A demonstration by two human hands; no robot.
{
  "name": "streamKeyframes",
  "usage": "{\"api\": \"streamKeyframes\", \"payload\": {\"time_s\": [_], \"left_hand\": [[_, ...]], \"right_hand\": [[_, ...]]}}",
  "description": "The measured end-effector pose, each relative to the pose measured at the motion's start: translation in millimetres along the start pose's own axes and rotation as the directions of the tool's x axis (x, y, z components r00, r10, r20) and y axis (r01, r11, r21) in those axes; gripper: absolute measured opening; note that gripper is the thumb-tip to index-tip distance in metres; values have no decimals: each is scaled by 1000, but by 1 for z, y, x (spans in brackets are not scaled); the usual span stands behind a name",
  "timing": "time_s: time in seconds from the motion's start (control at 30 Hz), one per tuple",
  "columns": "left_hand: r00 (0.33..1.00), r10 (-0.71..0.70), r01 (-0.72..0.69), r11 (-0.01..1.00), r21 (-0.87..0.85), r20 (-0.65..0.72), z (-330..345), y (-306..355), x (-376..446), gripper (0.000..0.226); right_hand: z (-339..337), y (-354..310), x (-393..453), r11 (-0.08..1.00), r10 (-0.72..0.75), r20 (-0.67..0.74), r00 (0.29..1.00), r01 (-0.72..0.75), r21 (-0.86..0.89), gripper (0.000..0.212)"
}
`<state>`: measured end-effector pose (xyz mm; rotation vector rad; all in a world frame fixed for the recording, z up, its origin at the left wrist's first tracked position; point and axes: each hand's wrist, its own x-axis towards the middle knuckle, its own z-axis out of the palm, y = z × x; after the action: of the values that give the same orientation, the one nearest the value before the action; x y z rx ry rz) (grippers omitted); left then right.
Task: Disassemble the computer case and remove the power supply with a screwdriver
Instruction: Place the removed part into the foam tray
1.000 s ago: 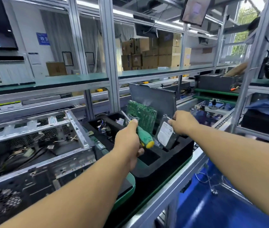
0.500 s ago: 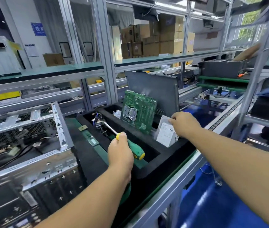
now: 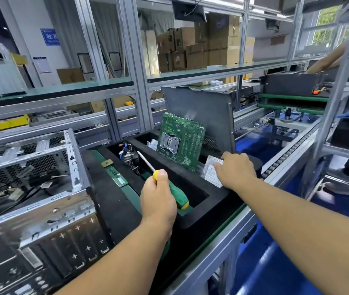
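Here, left hand curled round green screwdriver above black foam tray, right hand fingers on labelled drive in tray slot, grip unclear, open computer case at left

bench | metal-framed, green-edged top | on it: open computer case left, black foam tray right

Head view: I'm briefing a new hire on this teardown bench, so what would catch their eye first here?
Probably the green motherboard, standing upright in the black foam tray at centre, against a grey metal panel. Next, the left hand gripping a green and yellow screwdriver over the tray, while the right hand rests on a labelled hard drive at the tray's right end. The stripped computer case fills the left.
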<state>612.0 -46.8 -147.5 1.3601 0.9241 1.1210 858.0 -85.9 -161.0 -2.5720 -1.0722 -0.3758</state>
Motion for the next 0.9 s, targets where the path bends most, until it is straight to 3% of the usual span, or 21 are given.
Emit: {"api": "streamKeyframes", "payload": {"time_s": [0.13,0.23,0.27,0.3,0.37,0.4,0.53,0.63,0.67,0.73,0.83,0.9], "left_hand": [[1000,-6,6,1000,4,11,0,-1,1,59],[1000,-2,2,999,51,-3,2,-3,2,58],[1000,13,-12,997,73,-13,3,-3,2,54],[999,31,-28,995,100,-23,4,-4,4,50],[997,63,-54,981,186,-45,8,-4,10,44],[996,75,-60,971,229,-57,9,-4,14,42],[994,98,-74,942,329,-58,14,-3,32,44],[998,68,-61,920,386,-5,14,-2,43,52],[1000,26,-24,942,335,-3,14,0,46,55],[985,-143,149,987,64,-91,15,1,55,57],[887,-438,351,845,-403,-148,9,5,65,34],[843,-527,401,747,-530,-105,6,9,71,29]], "right_hand": [[-2,-3,-14,990,128,-107,986,-120,73,37],[-9,-20,-38,966,-34,-321,946,113,231,25],[-12,-30,-47,881,-96,-305,948,224,417,23],[-17,-42,-55,720,-169,-202,965,260,643,24],[-27,-67,-67,388,-397,67,916,101,916,29],[-30,-75,-69,329,-486,138,863,35,944,30],[-32,-92,-68,337,-618,256,743,-43,941,52],[-25,-99,-65,423,-504,208,838,29,906,49],[-22,-99,-62,449,-439,167,883,55,892,44],[-16,-98,-57,443,-326,127,937,32,896,28],[-9,-93,-52,371,-221,151,964,-60,927,19],[-9,-89,-48,308,-191,177,966,-112,945,21]]}}
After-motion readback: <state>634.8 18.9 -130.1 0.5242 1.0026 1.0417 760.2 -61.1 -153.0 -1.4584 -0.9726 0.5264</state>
